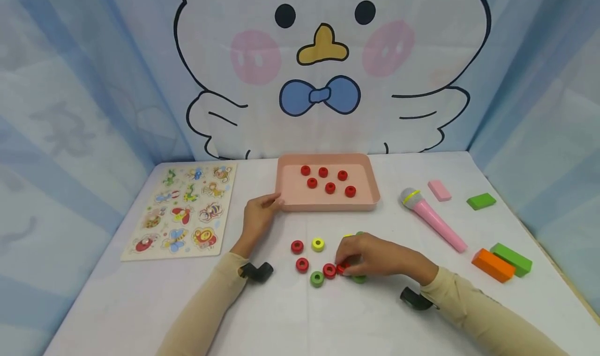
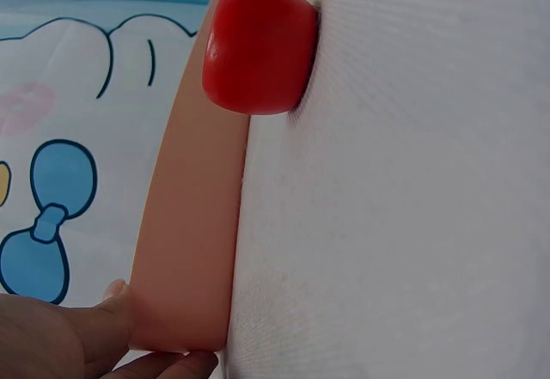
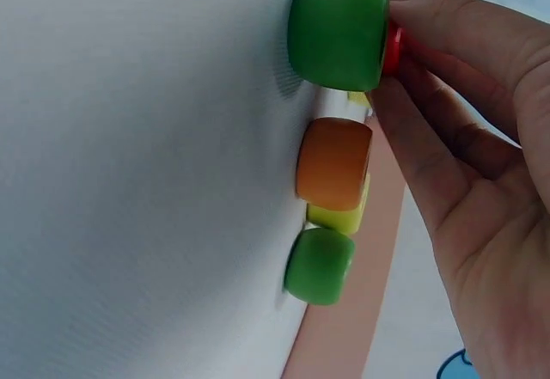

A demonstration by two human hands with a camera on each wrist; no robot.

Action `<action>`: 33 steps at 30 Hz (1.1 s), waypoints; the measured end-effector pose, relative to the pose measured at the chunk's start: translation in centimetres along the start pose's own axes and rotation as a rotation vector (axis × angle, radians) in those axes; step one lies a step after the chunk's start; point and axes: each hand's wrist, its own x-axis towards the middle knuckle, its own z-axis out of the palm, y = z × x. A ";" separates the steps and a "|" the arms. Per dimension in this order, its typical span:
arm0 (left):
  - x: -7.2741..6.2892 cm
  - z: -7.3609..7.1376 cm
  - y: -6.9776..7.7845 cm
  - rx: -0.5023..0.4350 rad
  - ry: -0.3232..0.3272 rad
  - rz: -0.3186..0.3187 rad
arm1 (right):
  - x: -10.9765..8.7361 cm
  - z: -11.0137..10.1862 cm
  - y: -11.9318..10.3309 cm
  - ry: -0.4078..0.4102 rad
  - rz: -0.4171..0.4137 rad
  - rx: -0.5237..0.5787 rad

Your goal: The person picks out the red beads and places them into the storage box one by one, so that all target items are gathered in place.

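Observation:
My left hand (image 1: 259,218) holds the left front corner of a shallow pink tray (image 1: 323,208), thumb at the rim. Several red beads lie spaced out inside the tray. Over the loose beads in front of it, my right hand (image 1: 379,256) pinches a red bead (image 1: 342,268) between thumb and fingers. Another red bead (image 1: 329,271) sits just left of that one. A green bead (image 3: 338,33) partly covers the pinched bead in the right wrist view. Beyond it stand an orange bead (image 3: 334,164) and a second green bead (image 3: 320,265), with yellow partly hidden behind.
More loose beads lie left of my right hand, among them a yellow bead (image 1: 318,244) and a green bead (image 1: 316,279). An insect picture board (image 1: 187,210) is at the left. To the right are a pink toy microphone (image 1: 438,223), an orange block (image 1: 493,265) and green blocks (image 1: 512,259).

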 end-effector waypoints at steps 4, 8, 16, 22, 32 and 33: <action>0.0 -0.2 0.0 -0.007 -0.006 0.007 | 0.7 -1.4 -0.2 0.032 0.009 0.007; 0.1 -0.4 0.0 -0.004 0.005 0.007 | 2.6 -4.2 0.1 0.110 -0.013 0.019; 0.0 -0.3 -0.1 -0.033 0.001 -0.002 | 9.8 -8.7 1.3 0.296 0.004 -0.007; -0.4 0.1 -0.5 -0.027 -0.008 0.016 | 15.0 -9.5 3.1 0.254 0.155 0.013; -0.2 -0.1 -0.6 -0.040 -0.006 0.059 | 20.5 -9.9 6.6 0.167 0.298 0.063; -0.1 -0.2 -0.6 -0.039 -0.001 0.057 | 20.8 -10.0 6.8 0.159 0.310 0.060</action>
